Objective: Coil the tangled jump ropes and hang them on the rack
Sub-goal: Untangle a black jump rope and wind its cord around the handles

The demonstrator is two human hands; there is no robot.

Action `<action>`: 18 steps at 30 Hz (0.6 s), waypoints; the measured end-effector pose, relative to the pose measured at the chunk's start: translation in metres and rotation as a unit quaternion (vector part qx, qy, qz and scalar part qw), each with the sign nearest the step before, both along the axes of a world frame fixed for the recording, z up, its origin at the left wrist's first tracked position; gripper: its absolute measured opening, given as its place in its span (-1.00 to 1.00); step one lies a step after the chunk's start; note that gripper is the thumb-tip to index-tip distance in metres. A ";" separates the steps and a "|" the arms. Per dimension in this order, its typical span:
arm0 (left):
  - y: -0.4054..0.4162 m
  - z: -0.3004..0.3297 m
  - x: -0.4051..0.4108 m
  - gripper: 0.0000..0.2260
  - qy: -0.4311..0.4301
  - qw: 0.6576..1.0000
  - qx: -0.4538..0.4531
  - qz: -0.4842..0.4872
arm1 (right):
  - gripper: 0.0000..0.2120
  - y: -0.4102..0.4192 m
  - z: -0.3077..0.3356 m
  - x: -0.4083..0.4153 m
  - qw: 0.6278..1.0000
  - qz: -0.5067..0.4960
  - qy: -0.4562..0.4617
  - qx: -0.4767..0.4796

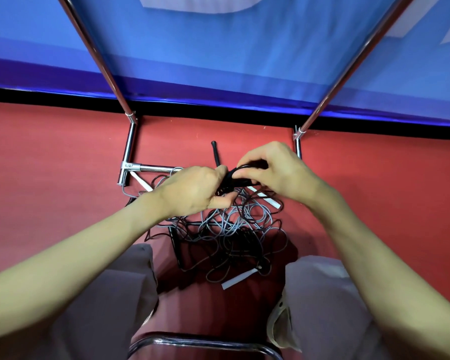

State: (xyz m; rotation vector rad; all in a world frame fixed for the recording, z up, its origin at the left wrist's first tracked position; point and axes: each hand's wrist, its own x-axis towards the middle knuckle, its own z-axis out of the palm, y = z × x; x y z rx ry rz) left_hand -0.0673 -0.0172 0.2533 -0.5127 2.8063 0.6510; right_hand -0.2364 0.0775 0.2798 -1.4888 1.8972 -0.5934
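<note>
Looking down from the head camera, a red floor (63, 157) runs up to a black strip at the foot of a blue banner (218, 53) that fills the top of the view. Two chrome uprights of a metal rack (130, 141) slant up across the banner, and its low chrome base bar lies on the floor to the left. Between the person's knees, in light trousers, a tangled heap of jump ropes (226, 229) lies on the floor: grey and black cords looped over one another, with white handles (238, 280) poking out at the front and sides and a black handle (215, 153) lying beyond the hands. A curved dark metal tube (205, 342) crosses the bottom edge.

Both hands are raised just above the heap, close together. The left hand (192, 190) has its grip curled round a black rope bundle (238, 178), thumb tucked below. The right hand (276, 170) pinches the same black bundle from above, fingers bent over its loop. Cords trail from the bundle down into the heap.
</note>
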 end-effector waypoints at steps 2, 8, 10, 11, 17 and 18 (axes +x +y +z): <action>0.002 0.000 0.001 -0.62 0.005 1.000 -0.026 -0.012 | -0.85 0.001 -0.001 0.002 1.000 0.005 0.006 0.003; 0.000 -0.001 0.004 -0.73 0.052 0.999 -0.009 0.002 | -0.61 -0.001 0.005 0.001 0.997 -0.010 0.076 0.007; -0.003 0.004 0.005 -0.74 0.043 0.999 -0.008 0.008 | -0.51 0.001 0.006 -0.008 0.996 -0.022 0.074 0.033; -0.005 0.006 0.005 -0.75 0.036 0.999 -0.007 0.015 | -0.49 0.002 0.005 -0.016 0.998 -0.022 0.051 0.039; -0.016 0.008 0.010 -0.77 0.042 0.999 0.012 0.032 | -0.92 0.008 0.011 -0.045 0.992 -0.028 -0.117 -0.038; -0.013 0.008 0.010 -0.75 0.043 0.999 0.018 0.022 | -0.96 0.007 0.014 -0.046 0.989 -0.029 -0.132 -0.060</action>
